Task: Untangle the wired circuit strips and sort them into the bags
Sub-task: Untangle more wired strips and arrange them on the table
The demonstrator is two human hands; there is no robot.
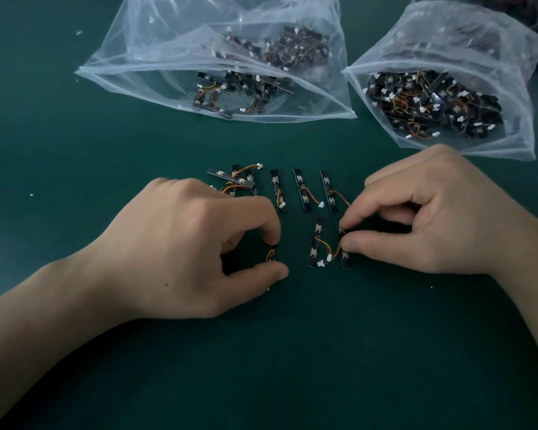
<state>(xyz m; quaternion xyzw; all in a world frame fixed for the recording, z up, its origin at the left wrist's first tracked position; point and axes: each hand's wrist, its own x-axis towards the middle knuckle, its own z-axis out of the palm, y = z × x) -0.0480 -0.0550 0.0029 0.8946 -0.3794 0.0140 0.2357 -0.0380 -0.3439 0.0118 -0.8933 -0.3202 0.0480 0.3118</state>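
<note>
Bench, sorting run.

- Left hand (199, 246): thumb and forefinger pinch a short strip (272, 254) just above the green table (261, 352). Most of that strip is hidden by the fingers, so I cannot tell whether its lead hangs free.
- Right hand (432, 212): thumb and forefinger grasp a second strip (345, 260) near its upper end, with the lower end on the table.
- Neighbour strip (315, 243) lies just beside it. Its orange-yellow wire (325, 246) curls across to the held strip and appears to cross that strip's own lead near the white plug.
- Three strips (302, 189) lie in a row beyond the hands, each apart from the next.
- A tangled clump (235, 180) sits behind the left knuckles, not yet separated.
- Left bag (156, 51) and right bag (466, 35) lie open at the far side, both partly filled.

Risks, my judgement:
1. Lifting the right-hand strip while the leads cross would drag the neighbour along. A sharp pull could strain the thin wire at its joint.
2. The right forefinger sits close to the lead of the row's rightmost strip, so a careless sweep may snag it and re-tangle the sorted row.
3. The left wrist is near the clump and could scatter it.
4. The strips look alike, so one could go in the wrong bag.
</note>
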